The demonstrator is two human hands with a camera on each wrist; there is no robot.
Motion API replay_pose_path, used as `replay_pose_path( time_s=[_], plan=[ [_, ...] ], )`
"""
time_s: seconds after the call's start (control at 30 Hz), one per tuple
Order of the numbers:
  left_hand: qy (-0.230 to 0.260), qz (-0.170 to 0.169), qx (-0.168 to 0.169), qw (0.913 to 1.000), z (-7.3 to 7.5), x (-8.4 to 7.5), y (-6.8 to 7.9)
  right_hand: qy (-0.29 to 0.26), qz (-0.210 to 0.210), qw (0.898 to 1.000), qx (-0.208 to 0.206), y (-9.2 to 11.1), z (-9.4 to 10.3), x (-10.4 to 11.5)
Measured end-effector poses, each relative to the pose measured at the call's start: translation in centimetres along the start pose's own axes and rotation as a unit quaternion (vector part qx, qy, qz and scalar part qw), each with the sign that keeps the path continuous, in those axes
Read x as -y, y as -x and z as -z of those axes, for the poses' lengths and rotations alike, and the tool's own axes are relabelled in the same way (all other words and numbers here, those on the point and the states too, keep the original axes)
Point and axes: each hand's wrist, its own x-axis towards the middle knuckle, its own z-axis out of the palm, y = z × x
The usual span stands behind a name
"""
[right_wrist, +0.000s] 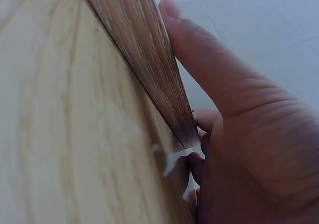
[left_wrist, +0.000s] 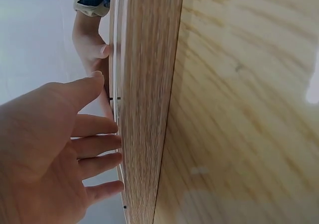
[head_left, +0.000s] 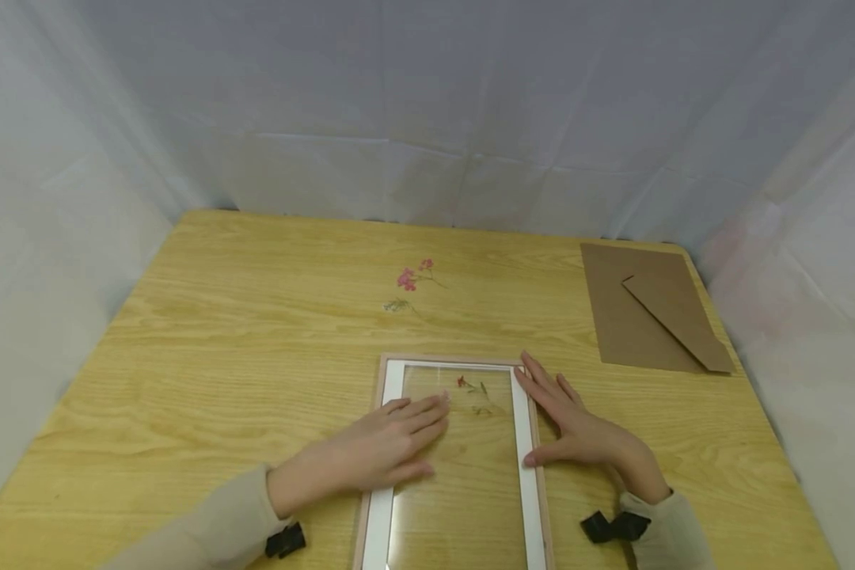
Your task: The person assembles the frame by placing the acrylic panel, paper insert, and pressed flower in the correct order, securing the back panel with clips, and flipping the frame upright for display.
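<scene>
"Where is the frame (head_left: pixel 545 522) seen?"
"On the table (head_left: pixel 207 356), near end cut off, its grained side shown only by wrist views"
"And the hands?"
"By the left hand (head_left: pixel 392 443), fingers straight, nothing held, a pale bloom (head_left: pixel 445 396) is partly hidden; the right hand (head_left: pixel 577 431) is rested along the frame, fingers spread, nothing gripped; beyond, a brown board (head_left: pixel 627 324) is seen"

This looks like a small curtained-off booth set up for tabletop craft work: pale, creased sheets (head_left: pixel 427 95) hang behind and on both sides of a wood-grain table (head_left: pixel 221 356), hiding whatever room or building lies beyond. The craft side shows in what is laid out on the tabletop, a picture frame (head_left: pixel 534 507), small pink flowers (head_left: pixel 407 279) and a brown backing board (head_left: pixel 613 317) with a stand flap.
</scene>
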Motion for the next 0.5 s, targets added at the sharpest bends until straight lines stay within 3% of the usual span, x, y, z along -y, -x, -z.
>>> replay_pose_path(
  time_s=[0.3,0.5],
  plan=[
    [-0.009,-0.016,-0.004,0.9998,0.3,-0.6,-0.3,0.001,-0.001,1.000,-0.003,0.0,0.0,0.1],
    [-0.001,-0.017,-0.034,0.9993,1.5,0.1,-0.6,0.002,-0.017,1.000,-0.006,0.1,0.0,0.3]
  ],
)
